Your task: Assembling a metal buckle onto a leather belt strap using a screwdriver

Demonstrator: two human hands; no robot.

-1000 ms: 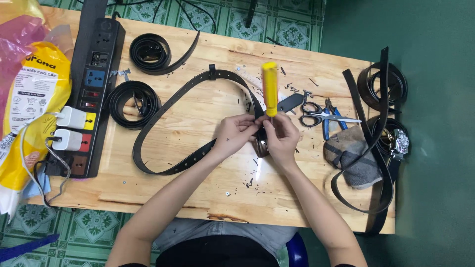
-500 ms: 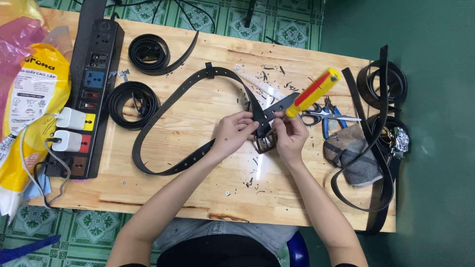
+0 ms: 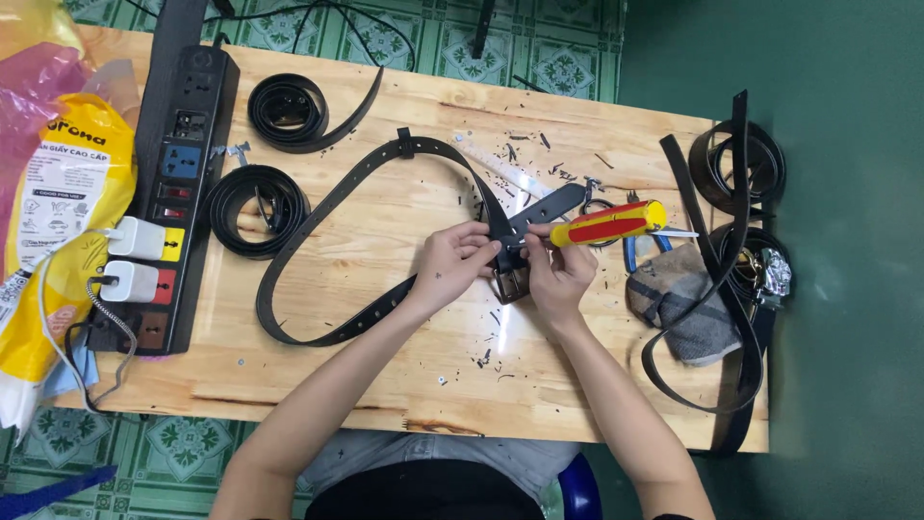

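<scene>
Your left hand [image 3: 452, 262] pinches the black belt [image 3: 318, 223] right by its buckle [image 3: 512, 283], mid-worktop [image 3: 385, 366]. Your right hand [image 3: 558, 274] is closed around the yellow-and-red screwdriver [image 3: 606, 223], which lies nearly flat with its tip at the strap near the buckle. The belt's long loop sweeps left across the wood. Coiled belts [image 3: 252, 207] sit beside the black power strip [image 3: 178, 183]; a grey cloth [image 3: 674, 299] lies just right.

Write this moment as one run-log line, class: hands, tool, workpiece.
left hand: pinches black belt near buckle | right hand: holds yellow-red screwdriver, tilted low | surface: wooden table
</scene>
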